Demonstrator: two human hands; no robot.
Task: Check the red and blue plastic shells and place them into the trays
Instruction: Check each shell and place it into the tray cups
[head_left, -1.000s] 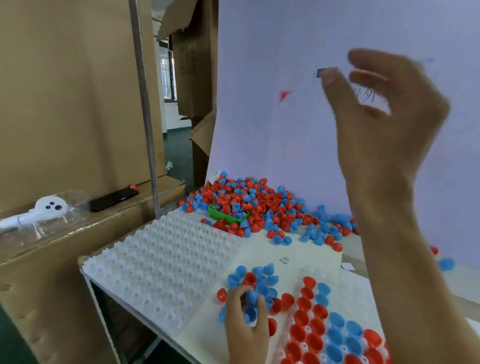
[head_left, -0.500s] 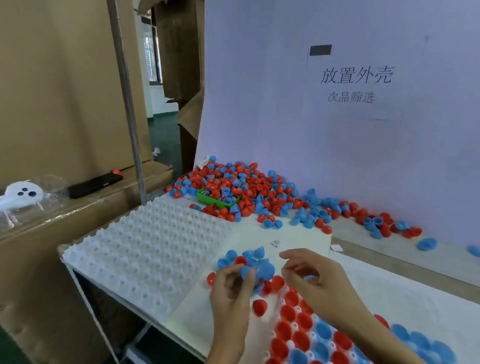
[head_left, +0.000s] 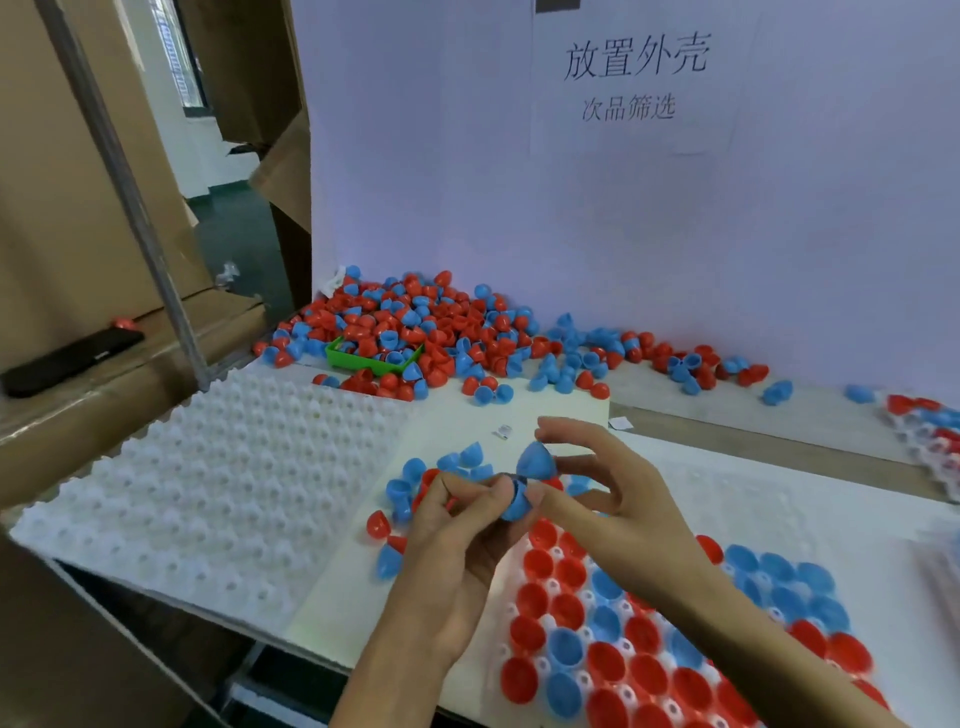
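Blue shells (head_left: 519, 501), small glossy plastic domes, sit between both hands: the left hand (head_left: 457, 540) pinches one at its fingertips, the right hand (head_left: 602, 499) pinches another (head_left: 536, 461) just above. Loose shells (head_left: 415, 483) lie beyond the left hand; the filled tray (head_left: 649, 639) lies under the right wrist.

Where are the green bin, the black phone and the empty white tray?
green bin (head_left: 363, 360), head view, on its front wall.
black phone (head_left: 67, 360), head view, middle of its dark face.
empty white tray (head_left: 218, 483), head view, on its bare bumps.
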